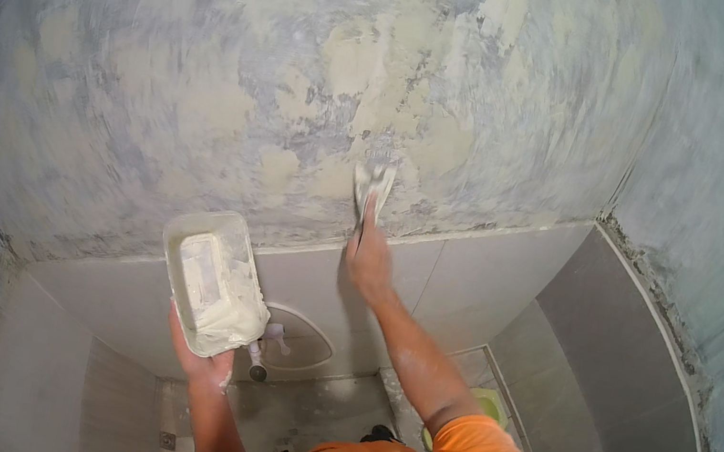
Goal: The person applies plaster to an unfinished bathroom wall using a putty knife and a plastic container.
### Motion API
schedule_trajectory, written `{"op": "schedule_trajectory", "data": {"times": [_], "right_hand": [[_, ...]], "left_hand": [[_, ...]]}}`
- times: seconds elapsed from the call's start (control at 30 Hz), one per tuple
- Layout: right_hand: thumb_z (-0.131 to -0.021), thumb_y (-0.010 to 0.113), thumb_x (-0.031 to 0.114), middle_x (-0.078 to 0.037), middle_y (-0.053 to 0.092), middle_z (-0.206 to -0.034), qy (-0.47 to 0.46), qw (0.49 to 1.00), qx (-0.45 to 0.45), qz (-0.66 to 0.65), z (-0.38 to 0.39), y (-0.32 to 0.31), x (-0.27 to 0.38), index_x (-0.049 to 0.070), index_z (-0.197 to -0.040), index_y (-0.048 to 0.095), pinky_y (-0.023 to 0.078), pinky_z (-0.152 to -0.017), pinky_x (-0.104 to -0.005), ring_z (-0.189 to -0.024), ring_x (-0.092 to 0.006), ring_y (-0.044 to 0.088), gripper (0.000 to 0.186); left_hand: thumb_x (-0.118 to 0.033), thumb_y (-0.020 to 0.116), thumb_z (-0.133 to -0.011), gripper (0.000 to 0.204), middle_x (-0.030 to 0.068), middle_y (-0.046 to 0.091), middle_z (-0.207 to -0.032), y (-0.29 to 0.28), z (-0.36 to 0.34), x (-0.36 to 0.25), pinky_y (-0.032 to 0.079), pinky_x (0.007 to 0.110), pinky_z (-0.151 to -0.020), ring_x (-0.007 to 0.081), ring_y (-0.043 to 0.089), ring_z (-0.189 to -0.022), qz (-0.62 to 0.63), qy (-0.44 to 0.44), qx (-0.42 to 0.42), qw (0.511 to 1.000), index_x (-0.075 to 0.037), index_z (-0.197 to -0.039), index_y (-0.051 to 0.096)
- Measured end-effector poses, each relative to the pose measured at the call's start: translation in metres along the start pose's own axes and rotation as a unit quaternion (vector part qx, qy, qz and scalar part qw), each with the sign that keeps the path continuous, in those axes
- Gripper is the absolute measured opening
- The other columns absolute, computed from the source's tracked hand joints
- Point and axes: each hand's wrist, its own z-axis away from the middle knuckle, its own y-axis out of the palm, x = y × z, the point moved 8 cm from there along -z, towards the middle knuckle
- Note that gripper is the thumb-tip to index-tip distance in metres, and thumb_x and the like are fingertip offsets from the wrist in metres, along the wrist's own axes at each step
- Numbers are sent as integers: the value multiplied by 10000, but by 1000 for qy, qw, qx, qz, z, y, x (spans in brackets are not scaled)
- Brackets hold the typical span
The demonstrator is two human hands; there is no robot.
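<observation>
My left hand (208, 367) grips a translucent plastic tub (172, 257) from below, its mouth tilted to show the inside. Cream-coloured putty (228, 317) is heaped at the tub's near end and smeared over its bottom. In my right hand (370, 259) is a putty knife (374, 182), index finger stretched along it toward the blade. The blade, coated with putty, is against the grey wall (243, 79), just above the tiled part. Patchy cream filler covers much of this wall, most thickly in an upright band over the knife.
Grey tiles (481, 266) line the lower wall, with a thin ledge along their top. A tap (257, 370) and a looped pale hose (329, 348) are low behind the tub. A yellow-green basin (491, 406) stands at lower right, partly behind my arm. A floor drain (167, 441) shows lower left.
</observation>
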Motion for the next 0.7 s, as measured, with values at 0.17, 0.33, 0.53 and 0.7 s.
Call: {"op": "schedule_trajectory", "data": {"times": [0.17, 0.33, 0.53, 0.7], "right_hand": [[-893, 531, 62, -289, 604, -948, -80, 991, -89, -63, 15, -28, -6, 167, -1623, 199, 479, -788, -537, -847, -466, 593, 809], [-898, 536, 50, -266, 612, -868, -98, 986, -121, -64, -80, -120, 79, 175, -1627, 171, 491, -725, -531, -764, -449, 605, 826], [-892, 521, 19, -252, 631, -833, 39, 993, 44, 107, -56, -35, 17, 227, -1637, 14, 524, -661, -528, -726, -431, 641, 925], [-870, 528, 20, -283, 644, -762, 42, 979, 146, 133, 90, 37, -64, 143, -1625, 47, 520, -687, -564, -716, -480, 645, 903]], "left_hand": [[-474, 411, -1050, 605, 122, 508, -1475, 11, -3, 6, 451, 499, -1092, 320, 529, -1317, -11, -18, -8, 1000, -61, -1491, 423], [-438, 412, -1051, 581, 133, 515, -1470, 17, -4, 26, 460, 514, -1088, 340, 535, -1311, -38, 0, 4, 999, -52, -1485, 431], [-433, 409, -1053, 581, 133, 511, -1473, 25, -8, 55, 456, 517, -1092, 340, 528, -1320, -41, -39, -14, 998, -49, -1488, 426], [-454, 419, -1052, 603, 128, 506, -1474, 13, -2, 62, 443, 494, -1104, 328, 515, -1332, -27, -55, 15, 998, -46, -1495, 413]]}}
